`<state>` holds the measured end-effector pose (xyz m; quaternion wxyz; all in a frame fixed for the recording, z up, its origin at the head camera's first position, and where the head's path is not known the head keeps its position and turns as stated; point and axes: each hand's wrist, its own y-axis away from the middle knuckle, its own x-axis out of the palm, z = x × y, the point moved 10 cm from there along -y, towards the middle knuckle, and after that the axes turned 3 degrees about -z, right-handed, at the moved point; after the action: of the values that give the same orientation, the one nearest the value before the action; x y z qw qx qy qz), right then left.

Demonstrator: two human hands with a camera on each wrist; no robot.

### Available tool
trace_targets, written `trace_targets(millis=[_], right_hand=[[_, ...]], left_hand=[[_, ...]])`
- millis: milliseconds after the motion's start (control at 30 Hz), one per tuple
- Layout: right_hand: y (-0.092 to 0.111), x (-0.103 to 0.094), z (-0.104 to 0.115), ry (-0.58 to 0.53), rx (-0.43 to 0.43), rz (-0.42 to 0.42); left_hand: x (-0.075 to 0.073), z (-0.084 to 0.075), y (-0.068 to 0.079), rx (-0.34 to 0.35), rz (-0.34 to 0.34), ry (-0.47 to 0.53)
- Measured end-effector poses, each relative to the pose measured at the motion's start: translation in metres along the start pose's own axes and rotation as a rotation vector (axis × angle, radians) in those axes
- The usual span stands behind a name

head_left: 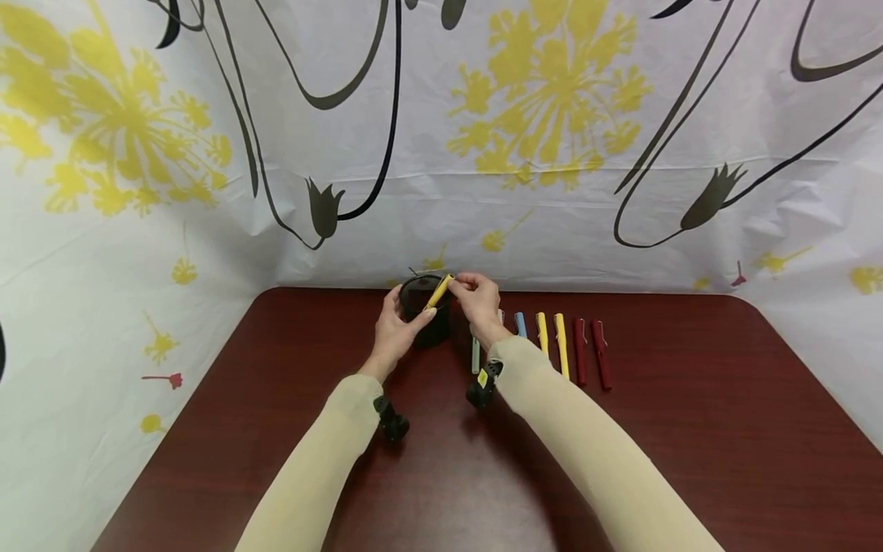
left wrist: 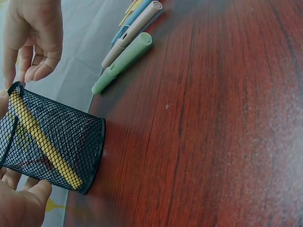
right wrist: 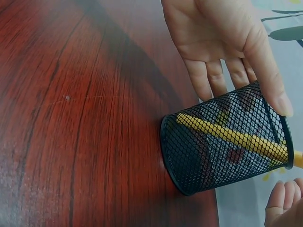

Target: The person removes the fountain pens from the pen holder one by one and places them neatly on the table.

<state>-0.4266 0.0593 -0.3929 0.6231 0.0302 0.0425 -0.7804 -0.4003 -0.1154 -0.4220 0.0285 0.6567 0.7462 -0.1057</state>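
Observation:
A black mesh pen cup (head_left: 433,334) stands near the back edge of the table. My left hand (head_left: 396,331) holds it from the left, the thumb at the rim and fingers round its side. Inside leans a yellow pen (head_left: 439,293), seen through the mesh in the right wrist view, its lower end near the cup's bottom and its top past the rim. With fingertips at that top end, my right hand (head_left: 479,303) pinches the pen above the rim.
Right of the cup runs a row of pens: green (left wrist: 123,61), pale pinkish (left wrist: 135,30), blue (head_left: 520,323), two yellow (head_left: 562,345) and two dark red (head_left: 602,355). My right forearm partly covers the row. A patterned white cloth (head_left: 428,192) hangs behind the table (head_left: 441,468).

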Motion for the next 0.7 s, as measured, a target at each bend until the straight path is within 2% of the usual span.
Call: trace_targets(millis=[500,700], right_hand=[[0.002,0.008,0.008,0.053,-0.049,-0.038],[0.004,0.012,0.019,0.083,-0.111,-0.050]], left_hand=[[0.000,0.001,-0.001,-0.005,-0.006,-0.027],[0.000,0.001,-0.001,-0.005,0.005,-0.019]])
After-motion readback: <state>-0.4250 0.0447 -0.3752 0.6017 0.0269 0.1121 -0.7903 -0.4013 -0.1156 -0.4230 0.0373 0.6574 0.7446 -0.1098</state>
